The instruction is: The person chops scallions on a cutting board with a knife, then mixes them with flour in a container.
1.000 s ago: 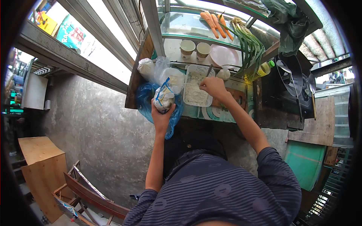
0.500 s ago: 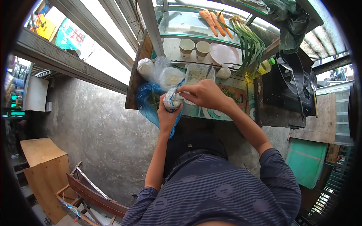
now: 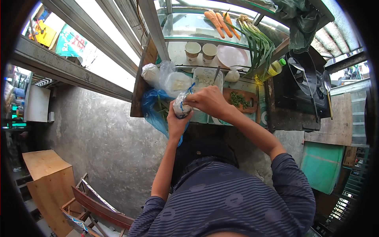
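Observation:
My left hand is wrapped round a small clear plastic bag with whitish contents and a blue tie. My right hand pinches the upper part of the same bag near the tie. Behind the bag lie a larger bag of white stuff and a clear tub with a utensil in it. A blue plastic bag with green leaves hangs over the counter edge at the left. To the right, chopped greens lie on a wooden board.
Two paper cups and a pink plate stand behind the tub. Carrots and green onions lie on the glass shelf. An oil bottle is beside the black stove. A wooden bench is at lower left.
My right hand has shifted slightly left and lower over the bag, its fingers now closer together. More of the chopping board shows. The view has shifted slightly.

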Demonstrator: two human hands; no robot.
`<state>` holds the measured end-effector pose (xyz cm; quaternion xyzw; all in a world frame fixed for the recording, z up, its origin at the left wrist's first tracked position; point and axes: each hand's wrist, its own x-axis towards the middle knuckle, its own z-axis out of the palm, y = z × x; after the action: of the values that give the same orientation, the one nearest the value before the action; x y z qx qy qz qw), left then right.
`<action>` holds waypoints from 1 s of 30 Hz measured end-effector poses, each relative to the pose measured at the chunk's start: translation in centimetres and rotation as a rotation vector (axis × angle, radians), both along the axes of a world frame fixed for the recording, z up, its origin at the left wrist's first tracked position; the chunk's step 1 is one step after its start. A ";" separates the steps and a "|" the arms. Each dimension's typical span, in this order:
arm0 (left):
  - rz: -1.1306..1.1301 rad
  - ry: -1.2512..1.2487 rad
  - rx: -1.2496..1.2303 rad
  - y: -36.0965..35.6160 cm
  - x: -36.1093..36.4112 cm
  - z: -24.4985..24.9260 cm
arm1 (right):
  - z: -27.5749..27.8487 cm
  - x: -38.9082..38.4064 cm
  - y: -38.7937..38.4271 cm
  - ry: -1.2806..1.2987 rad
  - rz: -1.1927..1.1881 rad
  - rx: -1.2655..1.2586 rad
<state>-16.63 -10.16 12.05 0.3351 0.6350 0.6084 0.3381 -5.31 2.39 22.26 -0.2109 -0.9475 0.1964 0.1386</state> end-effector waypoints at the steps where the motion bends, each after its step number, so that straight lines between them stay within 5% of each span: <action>1: 0.008 -0.033 0.009 0.0 -0.1 -0.1 | 0.1 0.4 0.2 0.066 -0.038 -0.059; 5: 0.053 -0.054 -0.005 -0.6 -1.1 -1.0 | 2.1 2.3 2.1 0.058 -0.230 -0.183; 18: 0.141 -0.054 -0.040 -1.4 -2.3 -0.6 | -0.1 5.1 5.3 -0.221 -0.278 -0.116; 24: 0.117 -0.045 -0.053 -1.2 -1.8 0.1 | -1.6 5.1 5.8 -0.210 -0.249 -0.045; 27: 0.116 -0.035 -0.078 -1.1 -1.4 0.2 | -3.5 5.2 5.9 0.036 -0.284 -0.047; 30: 0.062 -0.035 -0.077 -0.8 -0.5 0.3 | -2.3 5.9 5.3 -0.114 -0.337 -0.190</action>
<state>-17.13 -10.99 12.39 0.2912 0.6619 0.5997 0.3427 0.60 7.69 19.99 -0.3896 -0.8821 0.2469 0.0952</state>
